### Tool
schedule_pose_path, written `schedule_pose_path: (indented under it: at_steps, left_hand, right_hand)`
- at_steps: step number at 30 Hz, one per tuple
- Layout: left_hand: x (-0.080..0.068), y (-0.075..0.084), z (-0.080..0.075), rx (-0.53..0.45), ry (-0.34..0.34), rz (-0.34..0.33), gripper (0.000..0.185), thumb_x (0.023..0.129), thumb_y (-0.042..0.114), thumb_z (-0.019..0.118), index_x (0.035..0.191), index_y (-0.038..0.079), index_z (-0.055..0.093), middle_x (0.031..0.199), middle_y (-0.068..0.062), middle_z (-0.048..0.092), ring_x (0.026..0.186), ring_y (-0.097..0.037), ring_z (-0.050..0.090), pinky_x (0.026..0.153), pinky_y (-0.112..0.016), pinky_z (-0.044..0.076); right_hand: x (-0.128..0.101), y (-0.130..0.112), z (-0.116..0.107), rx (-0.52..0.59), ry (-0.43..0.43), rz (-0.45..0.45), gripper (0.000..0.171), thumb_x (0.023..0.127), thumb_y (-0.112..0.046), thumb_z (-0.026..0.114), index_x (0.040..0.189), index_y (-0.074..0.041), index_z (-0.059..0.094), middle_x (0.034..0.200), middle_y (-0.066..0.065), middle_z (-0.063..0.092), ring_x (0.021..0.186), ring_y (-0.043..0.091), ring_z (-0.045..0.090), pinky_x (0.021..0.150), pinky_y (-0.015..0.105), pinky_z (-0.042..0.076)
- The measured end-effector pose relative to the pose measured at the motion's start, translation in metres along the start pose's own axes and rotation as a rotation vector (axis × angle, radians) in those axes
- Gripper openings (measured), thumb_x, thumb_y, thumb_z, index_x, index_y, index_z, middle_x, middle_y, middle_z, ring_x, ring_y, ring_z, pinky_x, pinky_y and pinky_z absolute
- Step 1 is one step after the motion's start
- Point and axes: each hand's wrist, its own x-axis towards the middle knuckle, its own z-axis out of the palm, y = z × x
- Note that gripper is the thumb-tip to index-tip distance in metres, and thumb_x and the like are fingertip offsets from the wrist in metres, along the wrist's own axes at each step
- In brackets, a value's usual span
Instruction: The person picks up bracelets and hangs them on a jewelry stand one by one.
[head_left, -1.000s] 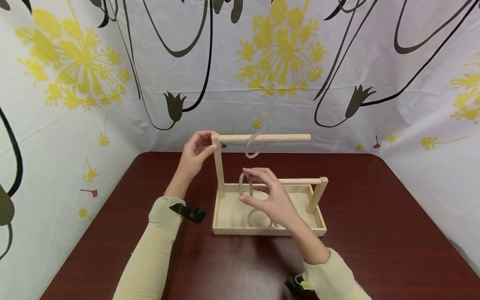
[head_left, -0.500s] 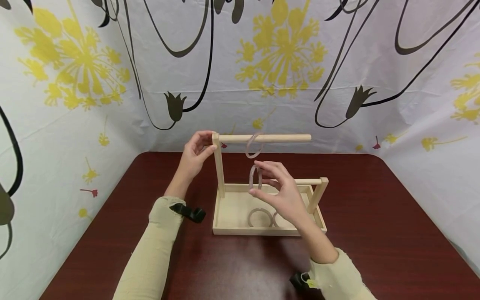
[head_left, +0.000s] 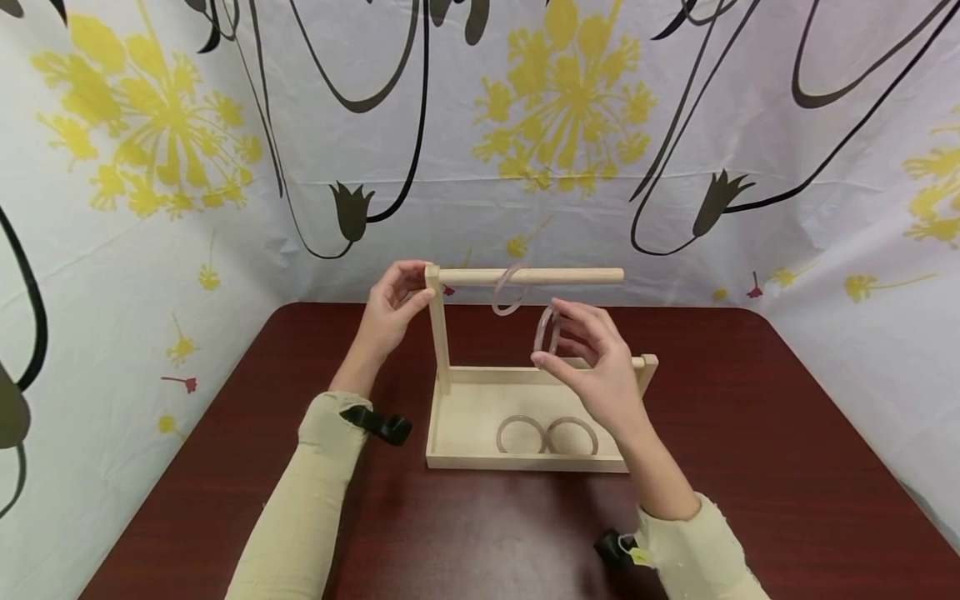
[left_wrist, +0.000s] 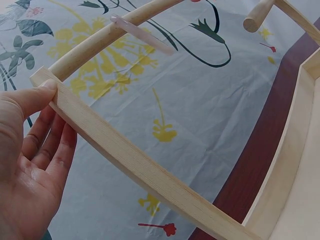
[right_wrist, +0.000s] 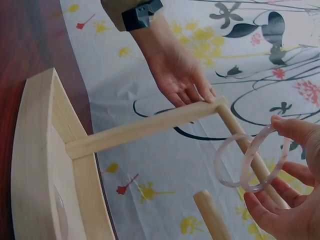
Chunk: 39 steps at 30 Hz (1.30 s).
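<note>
A wooden rack has a tray base (head_left: pixel 468 461), a tall post (head_left: pixel 438 333) at its left and an upper rod (head_left: pixel 577 276) whose right end is free. My left hand (head_left: pixel 392 307) grips the top of the post, thumb on its face in the left wrist view. One pale translucent bangle (head_left: pixel 497 302) hangs on the upper rod. Between thumb and fingertips, my right hand (head_left: pixel 603 371) pinches another bangle (head_left: pixel 539 333), held upright below the rod and apart from the hanging one in the head view. Two more bangles, a left one (head_left: pixel 500 427) and a right one (head_left: pixel 595 435), lie in the tray.
A lower rod (right_wrist: pixel 212 215) runs from a short post (head_left: pixel 647 371) at the tray's right; my right hand hides much of it in the head view. The rack stands on a dark red-brown table (head_left: pixel 757 433). Patterned cloth (head_left: pixel 420 225) hangs behind and at both sides.
My right hand has moved right and slightly up with its bangle, uncovering the right bangle in the tray. The left hand and the hanging bangle have stayed in place.
</note>
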Motion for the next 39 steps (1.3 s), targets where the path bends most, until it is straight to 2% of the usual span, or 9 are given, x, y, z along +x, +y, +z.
schedule_pose_path:
  at_steps: [7,14,24,29,39]
  left_hand:
    - [0.001,-0.001,0.000,0.001,0.004,0.001,0.035,0.093,-0.011,0.059,0.126,-0.014,0.049,0.108,0.015,0.062,0.102,-0.004,0.059,0.090,-0.018,0.049]
    - [0.001,-0.002,-0.001,-0.004,0.002,0.006,0.036,0.092,-0.012,0.059,0.126,-0.015,0.048,0.107,0.016,0.062,0.101,-0.004,0.059,0.091,-0.018,0.049]
    - [0.000,-0.002,0.000,-0.001,0.006,0.004,0.035,0.093,-0.012,0.058,0.126,-0.014,0.049,0.107,0.018,0.063,0.102,-0.003,0.059,0.092,-0.021,0.049]
    - [0.001,-0.002,0.000,0.003,0.001,0.004,0.034,0.093,-0.012,0.058,0.126,-0.013,0.049,0.108,0.018,0.063,0.102,-0.003,0.059,0.092,-0.020,0.049]
    - [0.000,0.000,0.000,0.005,-0.003,0.004,0.035,0.093,-0.011,0.059,0.127,-0.013,0.049,0.108,0.016,0.062,0.103,-0.004,0.058,0.094,-0.024,0.049]
  right_hand:
    - [0.004,0.000,-0.014,-0.028,0.097,0.013,0.065,0.081,0.008,0.076,0.141,-0.004,0.054,0.130,-0.004,0.049,0.117,0.007,0.059,0.096,0.017,0.052]
    - [0.010,-0.002,-0.024,-0.040,0.214,0.024,0.065,0.080,0.009,0.077,0.140,-0.006,0.056,0.126,-0.006,0.049,0.118,0.013,0.059,0.095,0.016,0.052]
    - [0.021,-0.004,-0.040,-0.100,0.320,0.044,0.062,0.082,0.002,0.077,0.139,-0.011,0.058,0.127,-0.012,0.048,0.128,0.014,0.055,0.098,0.015,0.050]
    - [0.027,-0.002,-0.045,-0.139,0.335,0.052,0.062,0.082,-0.001,0.078,0.139,-0.016,0.058,0.128,-0.012,0.047,0.130,0.018,0.054,0.101,0.019,0.050]
    - [0.039,0.007,-0.048,-0.213,0.317,0.070,0.064,0.082,-0.006,0.080,0.141,-0.016,0.057,0.133,-0.005,0.048,0.132,0.019,0.052,0.106,0.031,0.049]
